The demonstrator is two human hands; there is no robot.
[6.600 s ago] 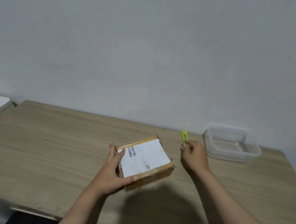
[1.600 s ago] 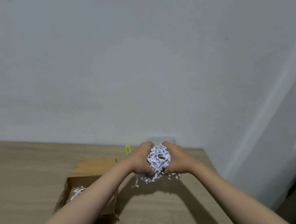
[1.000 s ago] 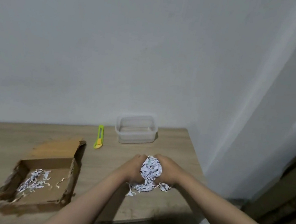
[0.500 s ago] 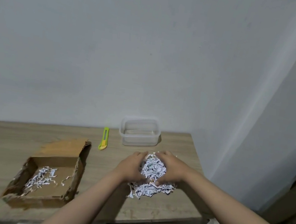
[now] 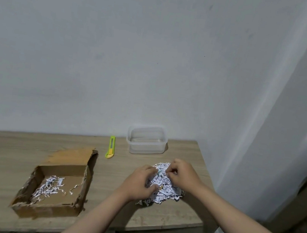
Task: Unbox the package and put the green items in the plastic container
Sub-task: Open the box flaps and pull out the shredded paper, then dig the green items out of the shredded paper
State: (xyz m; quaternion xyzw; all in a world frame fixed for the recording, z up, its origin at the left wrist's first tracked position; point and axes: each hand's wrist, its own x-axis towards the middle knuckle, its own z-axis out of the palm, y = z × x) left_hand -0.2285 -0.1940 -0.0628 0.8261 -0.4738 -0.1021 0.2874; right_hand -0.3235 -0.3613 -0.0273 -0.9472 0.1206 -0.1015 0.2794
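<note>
A pile of white shredded paper (image 5: 165, 193) lies on the wooden table (image 5: 7, 153) near its right end. My left hand (image 5: 138, 182) presses into the pile's left side with curled fingers. My right hand (image 5: 182, 174) pinches at the top of the pile, fingers closed among the shreds. A small green speck (image 5: 159, 172) shows between my hands. The opened cardboard box (image 5: 56, 183) sits to the left with some shredded paper inside. The clear plastic container (image 5: 146, 140) stands at the back, with nothing visible in it.
A yellow-green utility knife (image 5: 111, 147) lies between the box and the container. The table's right edge and front edge are close to the paper pile. A white wall runs behind the table, and a wall corner juts out on the right.
Both hands set the wad of shredded paper down on the table and spread it out. They now pick through it. The view has shifted slightly.
</note>
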